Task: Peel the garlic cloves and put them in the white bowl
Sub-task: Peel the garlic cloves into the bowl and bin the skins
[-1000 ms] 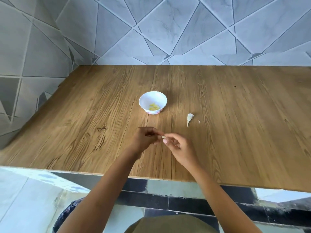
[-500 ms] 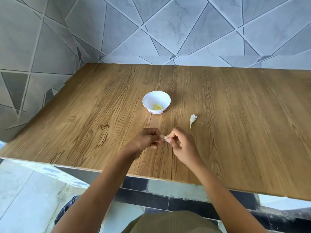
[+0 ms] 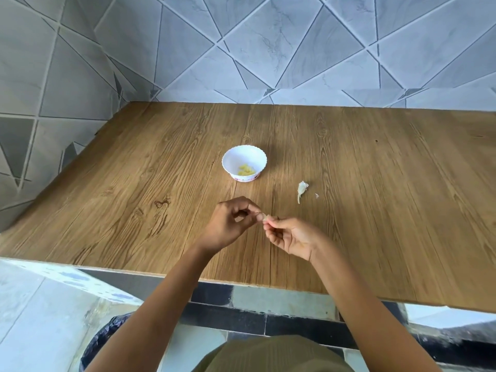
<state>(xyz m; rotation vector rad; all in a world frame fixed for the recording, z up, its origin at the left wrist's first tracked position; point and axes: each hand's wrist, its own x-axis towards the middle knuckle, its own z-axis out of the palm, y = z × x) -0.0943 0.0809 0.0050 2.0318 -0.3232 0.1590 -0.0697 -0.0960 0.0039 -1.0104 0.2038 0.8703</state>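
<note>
A small white bowl (image 3: 244,162) stands mid-table with yellowish peeled garlic pieces (image 3: 246,169) in its bottom. Nearer to me, my left hand (image 3: 230,224) and my right hand (image 3: 291,237) meet fingertip to fingertip over the wood. Both pinch one small pale garlic clove (image 3: 265,218) between thumbs and forefingers; most of the clove is hidden by the fingers. A papery white garlic skin with a thin tail (image 3: 302,190) lies to the right of the bowl, with a tiny scrap (image 3: 316,195) beside it.
The wooden table (image 3: 389,183) runs up to a grey tiled wall (image 3: 268,49) at the back and on the left. Its front edge is close to my body, with tiled floor below.
My right hand has turned, palm now more upward, and both hands have shifted slightly on the clove. The camera view has moved a little; bowl and skin lie as before.
</note>
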